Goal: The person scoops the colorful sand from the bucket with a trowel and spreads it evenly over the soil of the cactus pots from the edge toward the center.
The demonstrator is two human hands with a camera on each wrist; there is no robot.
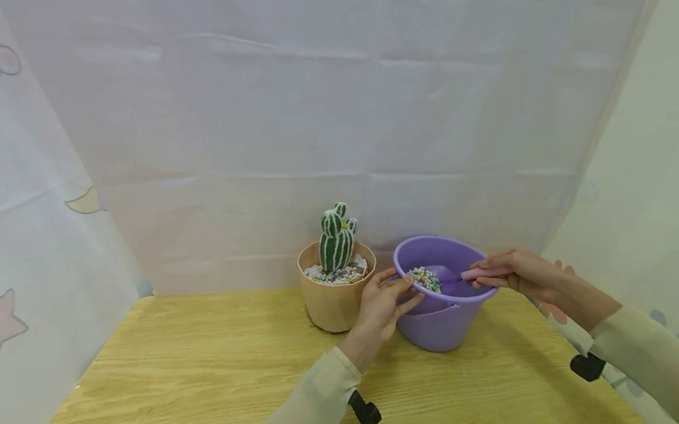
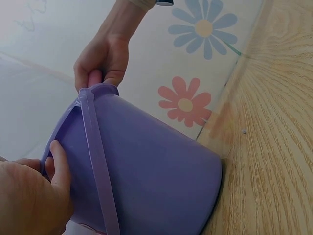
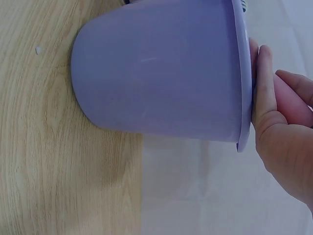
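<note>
My right hand (image 1: 521,273) holds the pink handle (image 1: 489,272) of a small shovel over the mouth of a purple bucket (image 1: 437,325). The shovel's purple blade (image 1: 449,276) carries multicoloured pebbles (image 1: 425,279) and reaches toward the bucket's left side. At that side my left hand (image 1: 379,306) grips the rim, thumb and fingers around its edge. In the left wrist view, the left hand (image 2: 36,196) is against the bucket wall (image 2: 151,156), near the hanging bail handle (image 2: 98,156). The right wrist view shows the right hand (image 3: 281,132) close to the rim, around the pink handle (image 3: 291,100).
Left of the bucket stands a tan pot (image 1: 329,302) with a green striped cactus (image 1: 337,247) and coloured pebbles on top. Both stand on a wooden table (image 1: 221,372) near the pale back cloth (image 1: 288,112). A small pale bit (image 2: 244,131) lies on the wood.
</note>
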